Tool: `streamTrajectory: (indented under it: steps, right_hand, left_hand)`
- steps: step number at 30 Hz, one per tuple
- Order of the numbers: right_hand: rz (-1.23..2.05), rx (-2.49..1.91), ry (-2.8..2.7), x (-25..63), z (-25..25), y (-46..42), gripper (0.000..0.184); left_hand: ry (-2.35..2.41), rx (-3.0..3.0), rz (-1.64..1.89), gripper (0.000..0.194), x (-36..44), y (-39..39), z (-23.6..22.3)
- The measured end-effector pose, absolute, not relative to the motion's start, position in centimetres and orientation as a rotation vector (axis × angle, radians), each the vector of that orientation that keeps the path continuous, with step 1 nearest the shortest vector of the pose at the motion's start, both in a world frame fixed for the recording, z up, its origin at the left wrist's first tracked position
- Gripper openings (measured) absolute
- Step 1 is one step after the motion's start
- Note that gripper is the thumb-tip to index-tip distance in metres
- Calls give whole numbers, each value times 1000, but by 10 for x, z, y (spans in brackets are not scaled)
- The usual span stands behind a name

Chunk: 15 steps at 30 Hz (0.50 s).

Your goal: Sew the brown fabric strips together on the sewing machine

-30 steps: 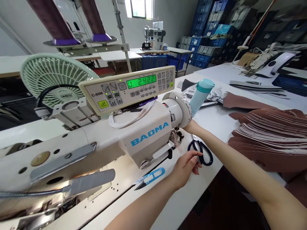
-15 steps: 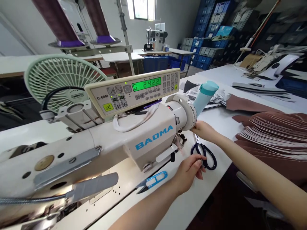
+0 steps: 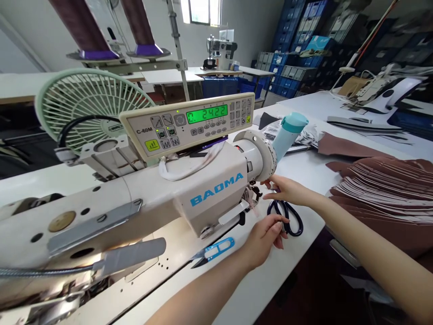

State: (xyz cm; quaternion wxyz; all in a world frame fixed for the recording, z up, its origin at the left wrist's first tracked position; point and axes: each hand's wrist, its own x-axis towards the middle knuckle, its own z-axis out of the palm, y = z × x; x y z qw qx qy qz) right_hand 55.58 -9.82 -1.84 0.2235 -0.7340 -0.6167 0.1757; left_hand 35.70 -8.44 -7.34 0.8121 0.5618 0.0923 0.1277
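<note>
My left hand (image 3: 265, 235) hovers over the white table (image 3: 267, 284), fingers curled into a pinch right beside the dark-handled scissors (image 3: 291, 220); what it pinches is too small to make out. My right hand (image 3: 287, 189) reaches in from the right above the scissors. Its fingers are stretched and apart, pointing at the needle area (image 3: 250, 196) under the white BAOMA sewing machine (image 3: 209, 189), just below the round wheel (image 3: 262, 155). Blue thread snips (image 3: 214, 249) lie on the machine bed to the left of my left hand.
A control panel (image 3: 189, 124) with a green display sits atop the machine, a pale green fan (image 3: 84, 101) behind it. A teal bottle (image 3: 287, 133) stands past the wheel. Stacked brown cut pieces (image 3: 382, 189) fill the right. Thread cones (image 3: 84, 27) hang above; blue crates (image 3: 297, 40) line the back.
My right hand drew back from behind the wheel and now points its spread fingers at the needle area. My left hand stayed curled beside the scissors.
</note>
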Motion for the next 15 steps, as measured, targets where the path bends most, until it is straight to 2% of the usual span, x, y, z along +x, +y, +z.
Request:
streamTrajectory:
  steps: [4,8,15]
  right_hand:
    - [507,-2056,-1585,555,-37,-87,40]
    - [553,-2078,-1504,554,-45,-71,35]
    - [594,-2040,-1444,566,-18,-37,27]
  left_hand:
    - [204,1141,297,45,357,-85,-74]
    - [228,1139,300,45,358,-84,-72]
    - [237,1106,297,44,358,-86,-73]
